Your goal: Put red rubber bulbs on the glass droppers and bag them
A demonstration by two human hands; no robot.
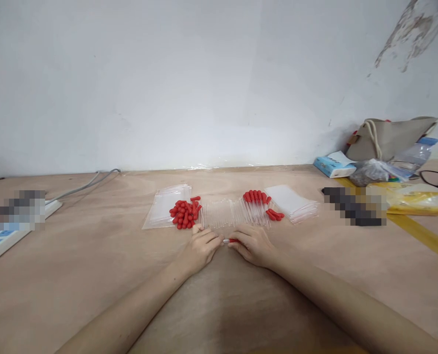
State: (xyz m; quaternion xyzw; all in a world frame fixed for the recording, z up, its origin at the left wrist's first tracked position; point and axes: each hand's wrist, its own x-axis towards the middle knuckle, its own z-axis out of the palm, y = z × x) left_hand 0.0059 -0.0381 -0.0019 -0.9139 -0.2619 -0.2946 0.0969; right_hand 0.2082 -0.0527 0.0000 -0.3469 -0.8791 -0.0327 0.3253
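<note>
My left hand [203,247] is closed, pinching a thin clear dropper tube [225,241] that lies level just above the table. Closed around a red rubber bulb [233,240] at the tube's other end is my right hand [254,246]. How far the tube sits in the bulb is hidden by my fingers. Beyond my left hand lies a heap of red rubber bulbs [184,215]. A row of bare clear tubes [223,213] spreads behind both hands. To its right are several droppers [256,204] with red bulbs on their ends, and a few separate red bulbs [275,215].
Clear plastic bags lie in stacks at left [163,205] and right [290,202]. A power strip [19,231] stands far left. On the right are a tissue pack [335,164], a fabric bag [392,140], a yellow package [418,199] and a blurred dark object [353,206].
</note>
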